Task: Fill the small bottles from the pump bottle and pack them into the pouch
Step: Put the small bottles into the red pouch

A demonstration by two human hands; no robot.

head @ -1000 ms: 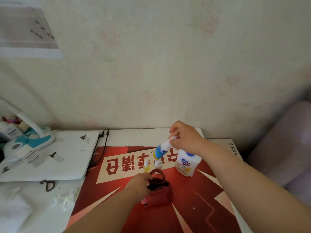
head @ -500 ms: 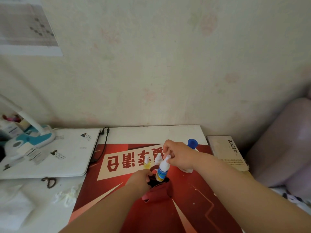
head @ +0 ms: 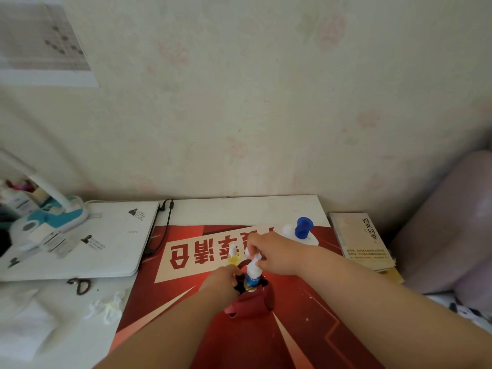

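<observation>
A dark red pouch (head: pixel 251 302) lies on the red poster mat (head: pixel 292 328). My left hand (head: pixel 222 282) grips its left rim and holds the mouth open. My right hand (head: pixel 274 253) pinches the white cap of a small bottle with a blue and yellow label (head: pixel 251 279), whose base is inside the pouch's opening. A small yellow bottle (head: pixel 233 254) stands just behind the pouch, with another small white-capped bottle (head: pixel 248 252) partly hidden by my right hand. The pump bottle (head: pixel 302 231), white with a blue top, stands behind my right hand.
A white laptop (head: pixel 87 241) lies at the left with a teal desk lamp base (head: pixel 53 219) and cards on it. A black cable (head: pixel 162 230) runs beside it. A hair tie (head: pixel 80 284) and a white scrap (head: pixel 109 307) lie in front. A book (head: pixel 364 241) sits at right.
My right hand brought the blue-labelled small bottle down from beside the pump bottle and lowered it upright into the pouch's mouth. My left hand stayed on the pouch.
</observation>
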